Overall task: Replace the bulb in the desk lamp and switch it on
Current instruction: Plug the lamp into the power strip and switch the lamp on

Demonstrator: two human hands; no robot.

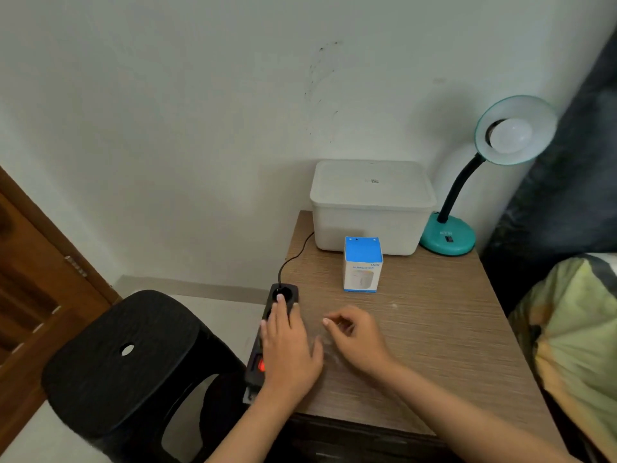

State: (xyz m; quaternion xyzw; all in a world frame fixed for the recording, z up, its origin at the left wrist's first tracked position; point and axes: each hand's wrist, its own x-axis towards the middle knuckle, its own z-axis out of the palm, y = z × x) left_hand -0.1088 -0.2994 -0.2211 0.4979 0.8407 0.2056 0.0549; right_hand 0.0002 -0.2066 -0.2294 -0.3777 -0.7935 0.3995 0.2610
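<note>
**Hands at power strip, lamp unlit at far corner**

A black stool (133, 359) stands off the bench's (434, 345) left edge. On that edge lies a black power strip (267, 329), red switch glowing; the left hand (288, 345) rests flat on it, fingers spread, gripping nothing. Just beside, the right hand (354, 332) hovers w/ fingers loosely curled, empty. Mid-bench: blue-white box (363, 265) in front of a white lidded tub (372, 205). Far right corner: teal desk lamp (467, 208), white bulb (509, 135) in its shade.
</note>
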